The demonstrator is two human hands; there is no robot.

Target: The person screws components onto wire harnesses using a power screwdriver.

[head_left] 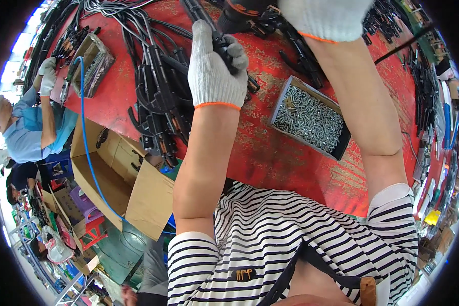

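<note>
A worn red table point(260, 168) spreads beneath both hands. Nearer the body and to the left of the left hand point(214, 76), an open cardboard box point(150, 201) stands beside it. Just left of that hand lies a bunch of black tools point(155, 99). To its right, a tray point(343, 145) sits between the forearms. The gloved right hand point(329, 18) is cut off by the upper edge; whether its fingers are spread or closed, I cannot tell. The gloved left hand grips a black handle point(195, 10) between thumb and curled fingers. Small silvery screws point(307, 115) fill the tray.
</note>
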